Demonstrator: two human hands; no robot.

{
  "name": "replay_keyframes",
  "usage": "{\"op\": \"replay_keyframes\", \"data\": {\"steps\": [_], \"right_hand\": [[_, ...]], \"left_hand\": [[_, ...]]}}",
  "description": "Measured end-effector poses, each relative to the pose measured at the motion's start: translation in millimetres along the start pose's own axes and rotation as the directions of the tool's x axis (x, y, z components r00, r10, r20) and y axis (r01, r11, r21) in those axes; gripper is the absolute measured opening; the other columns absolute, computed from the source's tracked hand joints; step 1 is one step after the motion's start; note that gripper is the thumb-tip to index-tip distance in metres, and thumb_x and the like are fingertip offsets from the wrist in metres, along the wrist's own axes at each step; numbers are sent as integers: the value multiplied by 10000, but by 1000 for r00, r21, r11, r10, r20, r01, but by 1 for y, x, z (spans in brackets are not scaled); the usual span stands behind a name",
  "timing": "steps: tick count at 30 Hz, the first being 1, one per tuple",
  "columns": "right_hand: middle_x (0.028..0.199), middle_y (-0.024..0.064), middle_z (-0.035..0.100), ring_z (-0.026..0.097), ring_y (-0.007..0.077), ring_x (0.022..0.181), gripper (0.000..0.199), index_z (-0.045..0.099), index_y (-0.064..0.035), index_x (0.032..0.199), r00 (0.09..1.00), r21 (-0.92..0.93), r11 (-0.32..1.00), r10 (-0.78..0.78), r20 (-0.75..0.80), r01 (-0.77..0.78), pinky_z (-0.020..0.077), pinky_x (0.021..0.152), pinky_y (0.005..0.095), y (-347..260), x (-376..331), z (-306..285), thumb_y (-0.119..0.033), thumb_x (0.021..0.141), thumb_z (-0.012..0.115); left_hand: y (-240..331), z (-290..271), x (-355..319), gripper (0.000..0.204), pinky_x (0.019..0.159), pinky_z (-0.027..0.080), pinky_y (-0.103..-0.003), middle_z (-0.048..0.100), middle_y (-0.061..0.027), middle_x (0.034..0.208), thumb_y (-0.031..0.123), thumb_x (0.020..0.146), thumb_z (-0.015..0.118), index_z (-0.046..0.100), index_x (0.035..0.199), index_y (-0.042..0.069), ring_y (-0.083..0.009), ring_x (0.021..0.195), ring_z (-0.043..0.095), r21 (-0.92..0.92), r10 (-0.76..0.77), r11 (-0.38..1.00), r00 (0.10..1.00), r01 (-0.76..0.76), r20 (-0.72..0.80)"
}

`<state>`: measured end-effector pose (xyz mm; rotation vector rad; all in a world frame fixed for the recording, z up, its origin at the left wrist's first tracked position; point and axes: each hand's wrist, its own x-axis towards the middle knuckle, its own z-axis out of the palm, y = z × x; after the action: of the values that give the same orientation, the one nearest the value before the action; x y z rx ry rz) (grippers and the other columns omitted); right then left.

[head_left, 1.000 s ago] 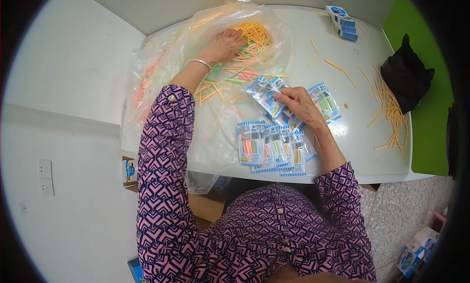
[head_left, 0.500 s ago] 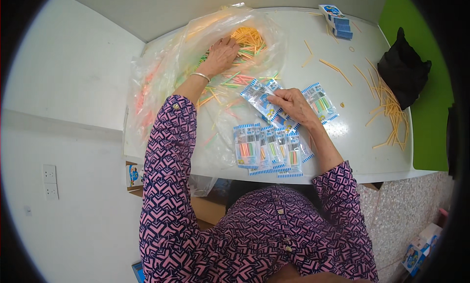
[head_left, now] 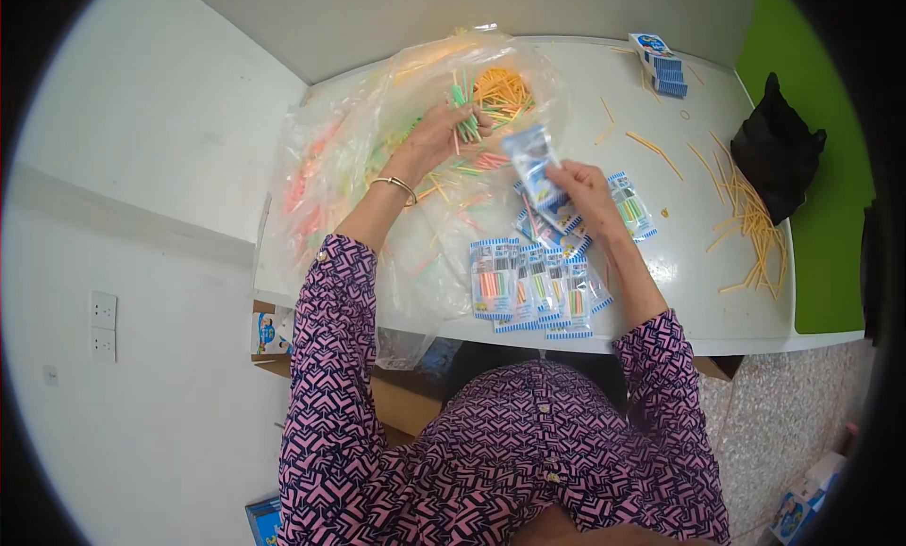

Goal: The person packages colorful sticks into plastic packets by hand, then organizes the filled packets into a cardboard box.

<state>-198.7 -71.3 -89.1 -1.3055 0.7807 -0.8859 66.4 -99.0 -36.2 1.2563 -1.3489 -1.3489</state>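
Left hand (head_left: 436, 138): fingers clenched round mostly green sticks (head_left: 460, 96), bunch near upright. Right hand (head_left: 587, 189): fingers pinched a packet (head_left: 531, 161), apart, rightward of sticks, top tilted left.

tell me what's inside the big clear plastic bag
A heap of yellow-orange sticks, with pink and green ones nearer the person. Whatever lies beneath the heap or under the left hand is covered.
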Motion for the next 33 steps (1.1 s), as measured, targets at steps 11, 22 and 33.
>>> {"op": "replay_keyframes", "data": {"steps": [11, 22, 33], "right_hand": [[999, 104, 607, 580, 202, 908, 201, 567, -6, 1037, 926, 903, 389, 242, -290, 181, 476, 820, 352, -3, 76, 80, -173, 936, 517], [1016, 133, 593, 596, 249, 884, 211, 531, 13, 1063, 919, 927, 351, 306, -248, 133, 511, 802, 414, -3, 78, 96, -160, 949, 490], [813, 2, 632, 546, 63, 720, 189, 648, -65, 915, 988, 339, 940, 27, -154, 27, 405, 640, 215, -24, 41, 39, -248, 883, 616]], "left_hand": [[-10, 77, -2, 140, 676, 547, -402, 619, -121, 892, 120, 917, 512, 535, 989, 2, -246, 807, 634, -760, -30, 646, 993, -68, -114], [-19, 88, -6, 133, 604, 543, -317, 606, -115, 848, 75, 915, 485, 519, 945, -50, -187, 714, 634, -530, 10, 774, 844, -346, -537], [3, 35, -2, 263, 629, 539, -330, 605, -137, 874, 254, 985, 374, 427, 1031, 1, -236, 757, 642, -507, 135, 760, 862, -407, -489]]}}
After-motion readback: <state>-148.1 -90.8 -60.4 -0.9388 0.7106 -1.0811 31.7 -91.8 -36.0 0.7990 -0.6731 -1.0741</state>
